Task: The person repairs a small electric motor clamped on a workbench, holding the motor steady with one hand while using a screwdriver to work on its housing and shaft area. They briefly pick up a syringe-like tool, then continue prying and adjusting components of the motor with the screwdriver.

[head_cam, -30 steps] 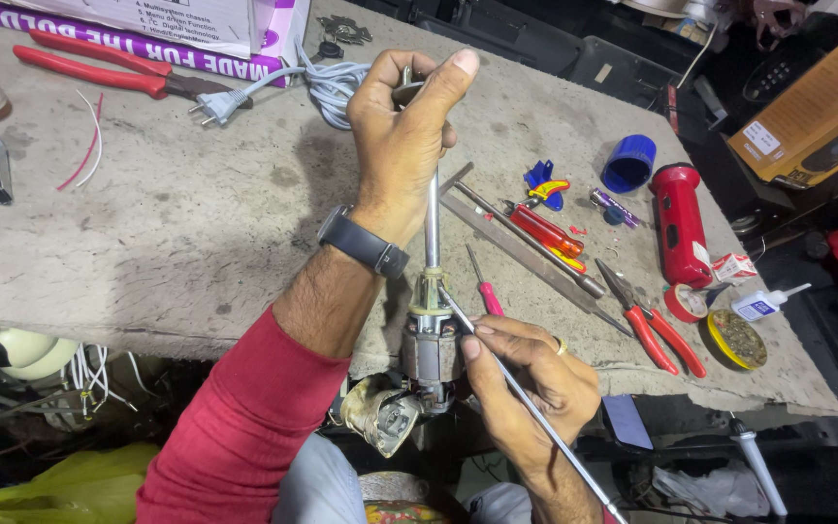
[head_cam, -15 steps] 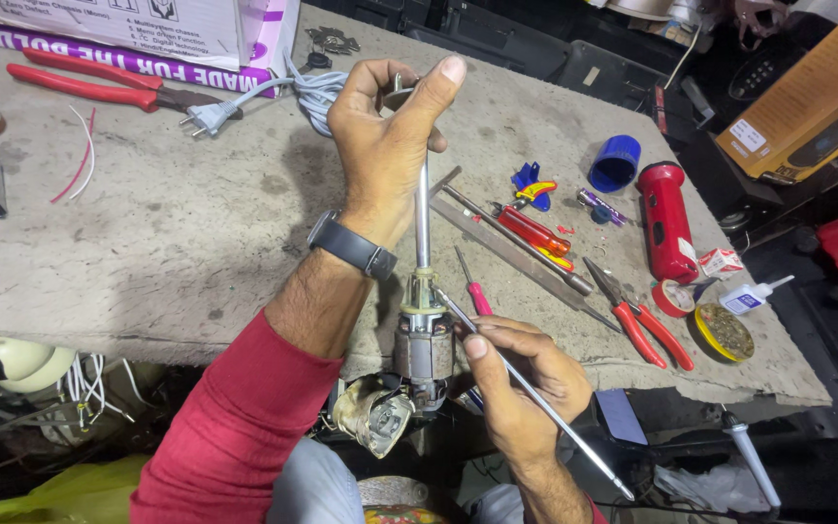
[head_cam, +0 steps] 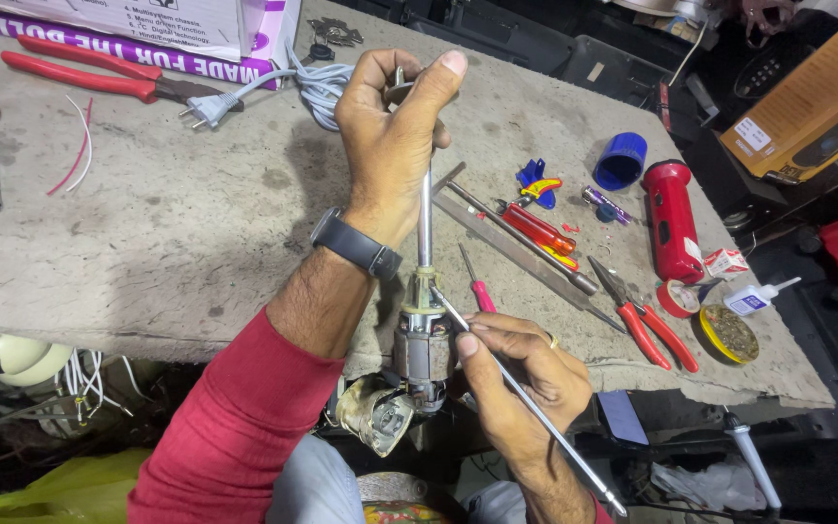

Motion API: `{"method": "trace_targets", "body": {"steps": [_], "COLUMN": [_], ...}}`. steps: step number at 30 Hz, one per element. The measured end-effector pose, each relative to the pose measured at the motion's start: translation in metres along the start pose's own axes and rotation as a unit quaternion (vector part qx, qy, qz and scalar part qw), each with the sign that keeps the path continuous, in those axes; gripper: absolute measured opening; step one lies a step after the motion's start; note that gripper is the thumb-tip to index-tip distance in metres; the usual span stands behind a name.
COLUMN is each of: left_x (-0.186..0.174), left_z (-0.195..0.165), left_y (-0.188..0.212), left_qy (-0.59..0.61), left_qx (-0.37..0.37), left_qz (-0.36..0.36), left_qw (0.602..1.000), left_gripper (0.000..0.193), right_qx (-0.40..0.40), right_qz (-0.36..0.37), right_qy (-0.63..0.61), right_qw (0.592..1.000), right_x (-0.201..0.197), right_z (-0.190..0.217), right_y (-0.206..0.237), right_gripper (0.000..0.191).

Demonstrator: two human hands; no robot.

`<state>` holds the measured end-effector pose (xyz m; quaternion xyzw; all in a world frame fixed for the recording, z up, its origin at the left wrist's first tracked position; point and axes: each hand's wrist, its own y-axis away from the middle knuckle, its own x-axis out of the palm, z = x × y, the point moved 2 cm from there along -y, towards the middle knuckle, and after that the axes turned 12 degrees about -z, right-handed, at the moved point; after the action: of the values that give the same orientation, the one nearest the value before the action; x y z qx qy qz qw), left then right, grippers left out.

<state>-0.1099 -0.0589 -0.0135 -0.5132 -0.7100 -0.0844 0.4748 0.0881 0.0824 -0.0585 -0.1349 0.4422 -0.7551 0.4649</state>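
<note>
At the frame's centre my left hand (head_cam: 395, 146) is wrapped tight round the top of the motor's (head_cam: 426, 354) steel shaft (head_cam: 424, 223). My right hand (head_cam: 521, 378) pinches a thin rod (head_cam: 535, 412) against the motor's collar. I judge the rod could slip and gouge the windings.

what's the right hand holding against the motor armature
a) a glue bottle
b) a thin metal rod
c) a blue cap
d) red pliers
b: the right hand pinches a thin metal rod whose tip rests at the top of the motor armature, while the left hand grips the upper end of the shaft; the red pliers lie on the bench.
</note>
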Motion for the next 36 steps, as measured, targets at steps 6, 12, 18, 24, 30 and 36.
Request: {"method": "trace_targets", "body": {"steps": [6,12,18,24,30,36], "left_x": [0.001,0.005,0.002,0.000,0.000,-0.003], "left_z": [-0.005,-0.014,-0.009,-0.005,-0.008,-0.006], "left_y": [0.003,0.010,0.009,0.005,0.002,0.001], "left_qy": [-0.012,-0.003,-0.013,-0.021,-0.025,-0.033], "left_qx": [-0.010,0.013,-0.006,-0.003,-0.005,-0.023], "left_qz": [-0.012,-0.007,-0.014,-0.008,-0.008,-0.013], "left_qw": [1.000,1.000,1.000,1.000,1.000,0.999], "left_gripper": [0.029,0.027,0.030,0.030,0.031,0.029], "right_qx": [-0.017,0.029,0.126,0.067,0.022,-0.036], "right_qz": [0.019,-0.046,-0.127,-0.075,-0.044,-0.027], "right_qy": [-0.005,-0.091,-0.232,-0.085,-0.018,0.021], "right_qw": [1.000,0.994,0.956,0.991,0.999,0.999], "right_x": [-0.002,-0.004,-0.005,-0.001,0.005,0.009], "right_z": [0.001,-0.009,-0.025,-0.021,-0.001,0.015], "right_y": [-0.003,0.013,0.027,0.023,0.012,0.004], "right_gripper": [0.012,0.011,0.012,0.010,0.009,0.010]}}
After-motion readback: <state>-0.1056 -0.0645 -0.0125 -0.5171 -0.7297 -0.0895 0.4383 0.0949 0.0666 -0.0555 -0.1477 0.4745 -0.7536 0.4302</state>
